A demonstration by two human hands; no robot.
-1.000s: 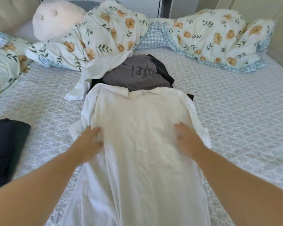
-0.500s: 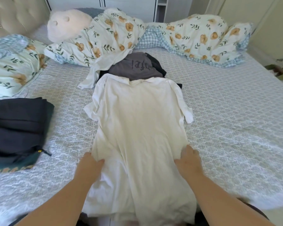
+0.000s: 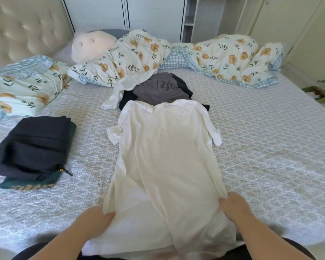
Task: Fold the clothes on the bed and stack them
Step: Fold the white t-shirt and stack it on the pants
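The white shirt (image 3: 165,156) lies lengthwise straight ahead, collar far, with the left hand (image 3: 96,221) and right hand (image 3: 235,205) pinching its near sides equally.

A long white t-shirt (image 3: 163,158) lies flat, collar away, lengthwise on the bed (image 3: 261,147), with a crumpled pile of grey and black clothes (image 3: 160,90) touching its collar and a folded stack of dark garments (image 3: 35,147) well apart on its left.

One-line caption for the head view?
Both hands, left hand and right hand, grip a white shirt spread on the bed.
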